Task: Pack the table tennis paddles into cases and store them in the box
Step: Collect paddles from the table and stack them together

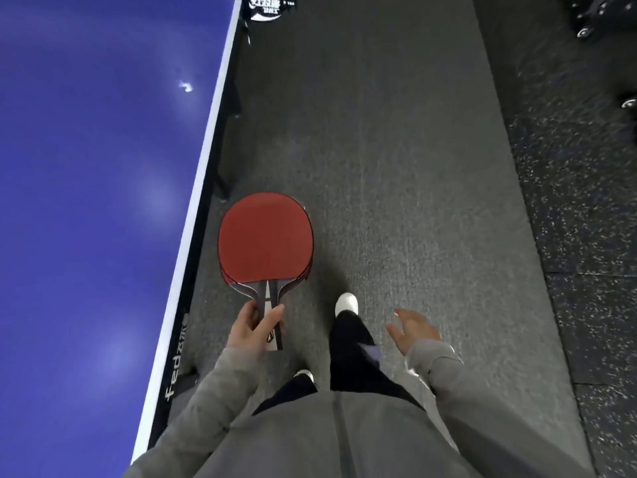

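Grey hooded top (331, 439), worn by the person, fills the near bottom edge; both sleeves reach forward from it.

Dark trousers (351, 343) below the hem, one leg stepped ahead.

White shoes: one (346, 302) forward at centre, the toe of the other (305, 375) just showing near the hem.

Left hand (250, 329), near left of centre: clenched around the handles of the table tennis paddles (265, 238). Red rubber faces up. A second red edge shows just under the top blade on the right and lower left, so two paddles appear stacked face to face. Blades point away from the person, held above the floor and just right of the table edge.

Right hand (415, 327), near right of centre: released, fingers spread, palm turned inward, touching nothing.

Grey carpeted floor strip (396, 150) runs from near to far under the feet.

Dark speckled rubber flooring (586, 219) along the right side, beside the carpet.

Blue table tennis table (86, 201) fills the left, with a white edge line and a dark side apron bearing white lettering.

Black item with white printed logo (267, 8), far, hanging at the table's edge; what it is cannot be told.

Dark wheeled objects (599, 19), far right corner; only casters and dark shapes are clear.
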Motion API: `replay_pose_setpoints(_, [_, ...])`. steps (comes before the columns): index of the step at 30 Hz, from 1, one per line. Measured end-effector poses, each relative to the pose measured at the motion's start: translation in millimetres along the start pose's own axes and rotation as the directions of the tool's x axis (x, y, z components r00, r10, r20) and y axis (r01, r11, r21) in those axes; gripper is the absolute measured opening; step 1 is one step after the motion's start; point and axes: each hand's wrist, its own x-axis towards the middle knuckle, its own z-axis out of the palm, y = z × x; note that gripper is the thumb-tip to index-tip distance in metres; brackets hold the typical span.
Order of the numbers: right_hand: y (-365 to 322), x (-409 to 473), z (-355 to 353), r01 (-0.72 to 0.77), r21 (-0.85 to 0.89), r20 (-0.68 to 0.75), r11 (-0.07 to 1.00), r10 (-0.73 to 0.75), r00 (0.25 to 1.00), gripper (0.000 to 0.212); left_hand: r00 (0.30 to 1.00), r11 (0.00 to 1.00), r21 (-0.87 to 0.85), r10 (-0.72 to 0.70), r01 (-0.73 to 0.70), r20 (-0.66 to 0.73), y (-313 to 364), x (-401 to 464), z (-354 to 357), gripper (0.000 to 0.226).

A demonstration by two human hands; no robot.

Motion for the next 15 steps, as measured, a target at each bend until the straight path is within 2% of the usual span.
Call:
replay_pose_setpoints(3, [-4,48,-46,0.005,0.036,0.003,0.999,-0.005,1.000,0.048,0.999,1.000,-0.028,-0.003,0.002,-0.040,24,37,28,0.013])
replay_pose_setpoints(9, [-17,135,-146,0.092,-0.070,-0.008,0.993,-0.092,0.996,0.049,0.997,0.994,-0.112,-0.004,-0.004,-0.077,94,114,97,0.014])
replay_pose_setpoints(15, [-46,204,-221,0.119,-0.080,-0.016,0.990,-0.121,0.993,0.051,0.997,0.991,-0.124,0.033,-0.042,-0.074,158,186,132,0.013])
